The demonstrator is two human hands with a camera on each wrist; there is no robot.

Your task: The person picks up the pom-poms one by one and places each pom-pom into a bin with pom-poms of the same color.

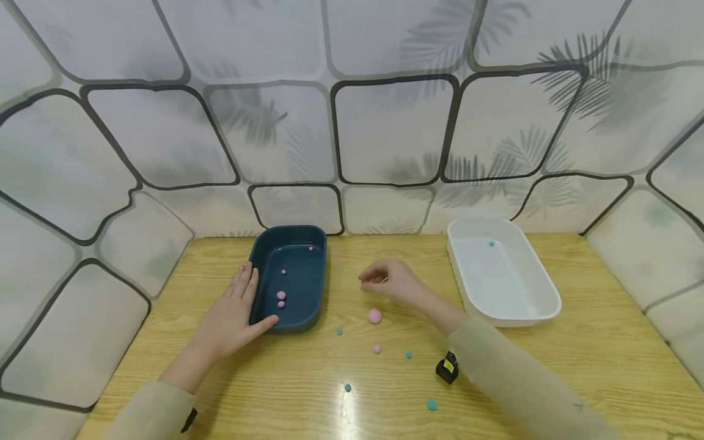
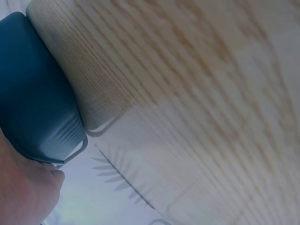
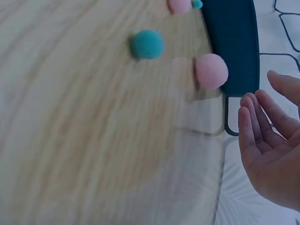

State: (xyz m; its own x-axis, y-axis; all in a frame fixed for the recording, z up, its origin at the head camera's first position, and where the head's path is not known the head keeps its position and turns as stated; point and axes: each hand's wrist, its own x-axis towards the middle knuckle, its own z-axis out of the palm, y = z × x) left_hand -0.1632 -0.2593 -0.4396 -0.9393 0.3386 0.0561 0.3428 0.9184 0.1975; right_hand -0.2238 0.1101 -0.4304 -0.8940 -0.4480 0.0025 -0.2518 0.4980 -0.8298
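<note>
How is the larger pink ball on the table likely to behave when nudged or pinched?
The pink ball would probably roll if nudged, being round on a flat table. Its matte, seemingly fuzzy surface suggests it may be light and slightly squashy, and unlikely to slip from a pinch.

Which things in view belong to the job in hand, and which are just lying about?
Part of the job, it seems:
dark blue tray, left hand touching it
white tray
pink balls, some in the dark blue tray
teal balls, one in the white tray

Apparently just surroundings:
black device by the right sleeve
patterned backdrop
</note>
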